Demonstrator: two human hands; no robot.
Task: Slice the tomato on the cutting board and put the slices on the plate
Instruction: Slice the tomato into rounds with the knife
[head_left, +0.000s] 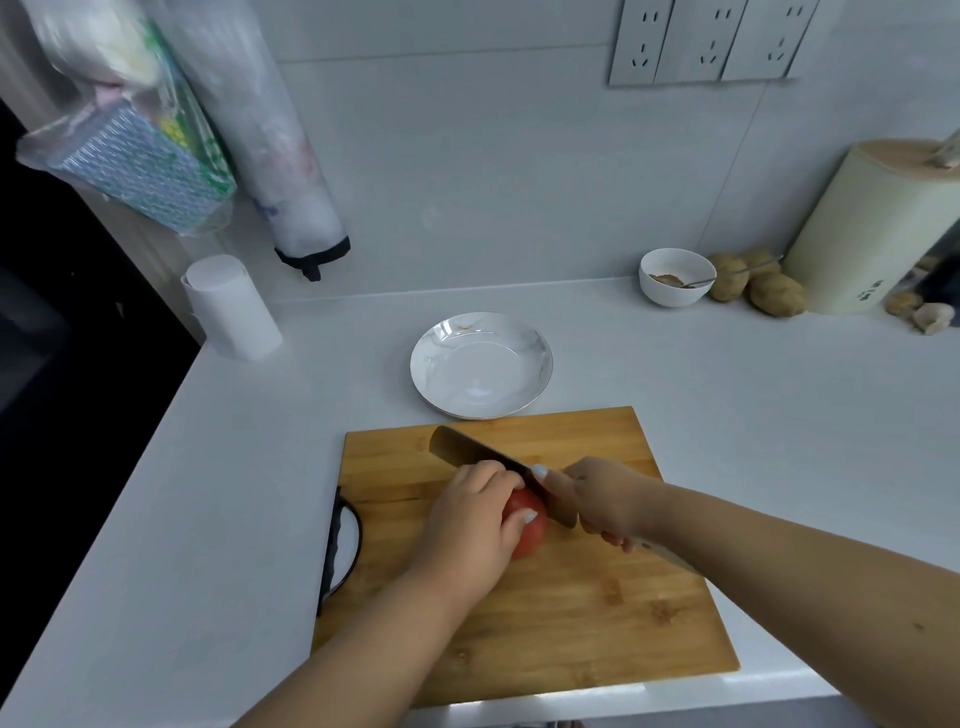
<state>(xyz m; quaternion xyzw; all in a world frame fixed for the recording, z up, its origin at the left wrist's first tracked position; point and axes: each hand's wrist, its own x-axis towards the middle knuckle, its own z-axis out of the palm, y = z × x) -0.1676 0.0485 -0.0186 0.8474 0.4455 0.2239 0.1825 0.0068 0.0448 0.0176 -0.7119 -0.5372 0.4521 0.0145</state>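
Note:
A red tomato (529, 525) lies near the middle of the wooden cutting board (571, 613). My left hand (470, 519) covers its left side and holds it down, so most of the fruit is hidden. My right hand (597, 496) grips the handle of a broad knife (467, 449), forefinger along the blade's spine. The blade runs diagonally from upper left to the tomato's right side and touches it there. An empty white plate (436, 338) sits on the counter just beyond the board's far edge.
A white paper roll (231, 306) stands at the back left, with hanging bags (156, 156) above it. At the back right are a white bowl (670, 291) with a spoon, potatoes (774, 293) and a cream knife block (872, 228). The counter drops off on the left.

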